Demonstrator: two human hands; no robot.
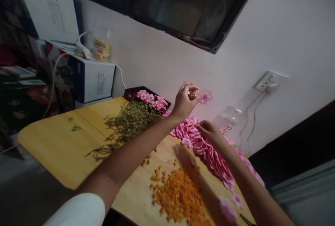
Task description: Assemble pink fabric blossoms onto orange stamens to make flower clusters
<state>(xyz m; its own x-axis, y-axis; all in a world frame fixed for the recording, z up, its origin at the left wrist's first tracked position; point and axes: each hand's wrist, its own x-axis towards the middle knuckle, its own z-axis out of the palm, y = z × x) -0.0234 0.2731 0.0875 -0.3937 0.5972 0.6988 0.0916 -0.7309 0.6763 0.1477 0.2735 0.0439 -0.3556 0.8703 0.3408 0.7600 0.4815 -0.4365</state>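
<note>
My left hand (183,103) is raised above the far side of the table, its fingers closed around a partly made artificial flower. A pale pink blossom (205,97) sticks out to the right of those fingers. Lower and to the right, my right hand (211,134) is closed in a pinch over the heap of pink fabric petals (192,130); what its fingertips hold, if anything, is hidden. Orange flower centres (180,194) lie in a loose pile nearer to me. Left of them is a tangle of green artificial stems (131,121).
A dark tray (133,93) with pink flowers stands against the wall. Behind the petals is a clear plastic bottle (230,116). Boxes (91,77) and a yellow-labelled jar (101,49) are at left. Scissors or a similar tool (246,220) show at the table's near edge.
</note>
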